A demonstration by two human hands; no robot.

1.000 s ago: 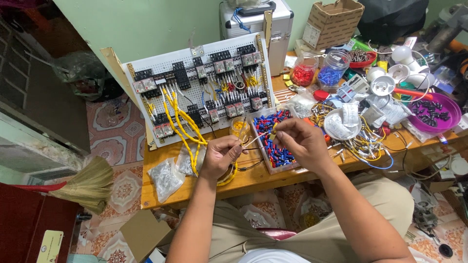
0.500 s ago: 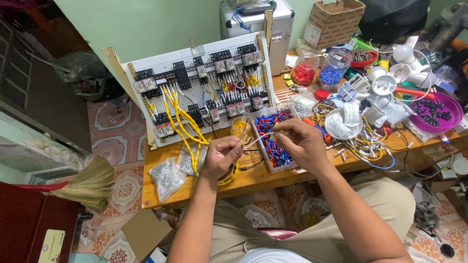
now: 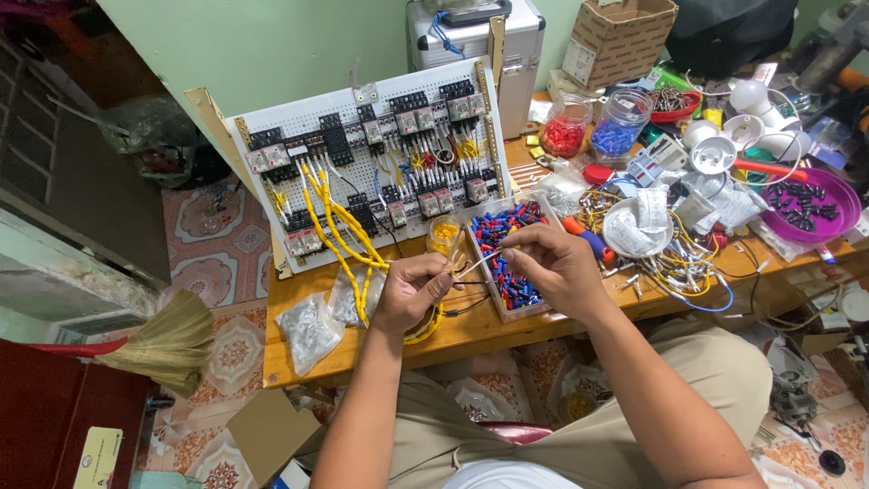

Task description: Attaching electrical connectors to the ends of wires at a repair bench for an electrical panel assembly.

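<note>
The worktop carries a white wiring board just beyond both hands; a tray of red and blue terminals lies under the right hand; the left hand is closed around yellow wires, fingertips pinching one thin wire end; the right hand pinches something small at that same end, too small to identify; it seems a terminal is being fitted on the wire; seating it would need a steady, straight push.

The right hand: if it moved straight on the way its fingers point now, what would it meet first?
The right hand points left along the thin wire, so it would probably meet the left hand first; depth is unclear.
</note>
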